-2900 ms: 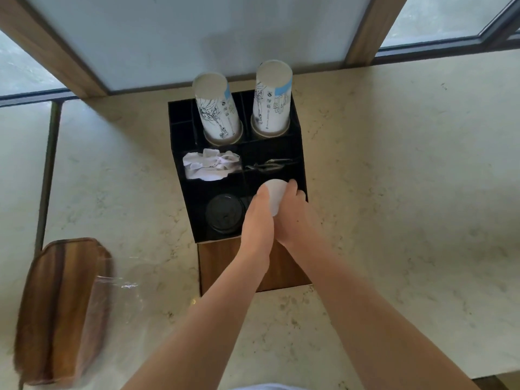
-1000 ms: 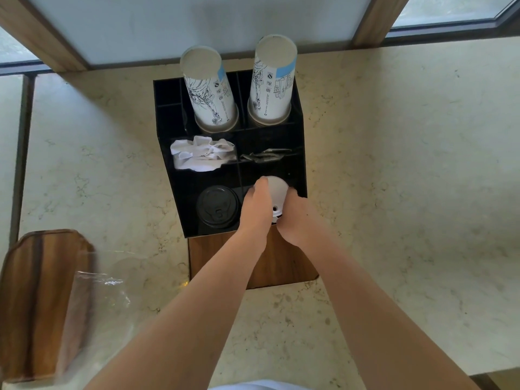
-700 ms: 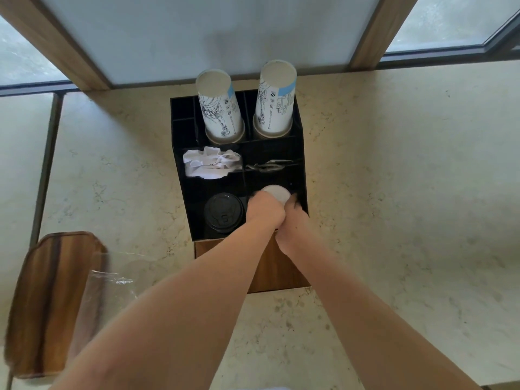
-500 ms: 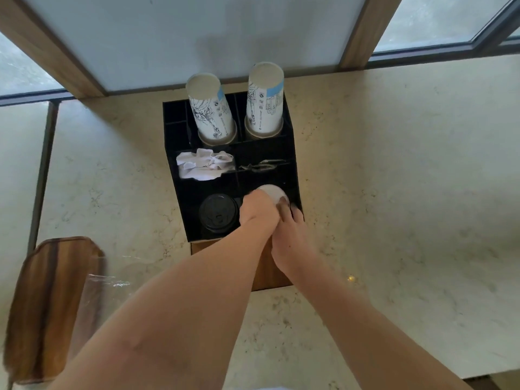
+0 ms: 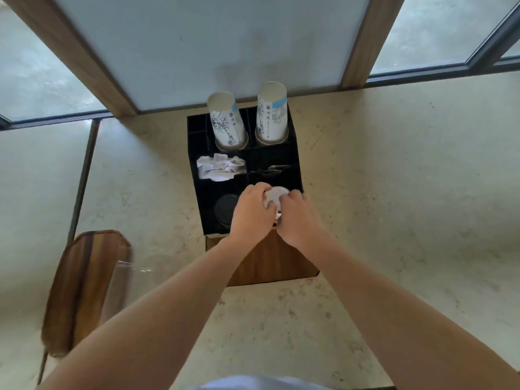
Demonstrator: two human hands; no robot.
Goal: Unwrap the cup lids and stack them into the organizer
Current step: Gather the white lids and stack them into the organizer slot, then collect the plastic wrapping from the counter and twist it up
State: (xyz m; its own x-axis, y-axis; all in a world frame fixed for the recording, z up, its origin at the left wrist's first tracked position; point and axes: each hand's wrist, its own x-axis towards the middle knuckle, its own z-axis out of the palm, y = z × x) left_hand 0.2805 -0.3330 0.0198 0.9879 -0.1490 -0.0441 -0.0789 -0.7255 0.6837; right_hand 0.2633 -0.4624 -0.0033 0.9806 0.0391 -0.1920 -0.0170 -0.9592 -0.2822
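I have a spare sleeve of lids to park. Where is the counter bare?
Bare: the beige stone counter right of the black organizer. Less room left, between it and the wooden board under clear plastic wrap. Crowded: both hands on the white lids.

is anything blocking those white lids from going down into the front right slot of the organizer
Nothing visible does. Both hands, left hand and right hand, hold the white lids right over that slot of the organizer; its inside is hidden beneath them.

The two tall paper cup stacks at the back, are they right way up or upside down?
Upside down. Both cup stacks show closed bases on top, and their wide rims sit down in the black organizer.
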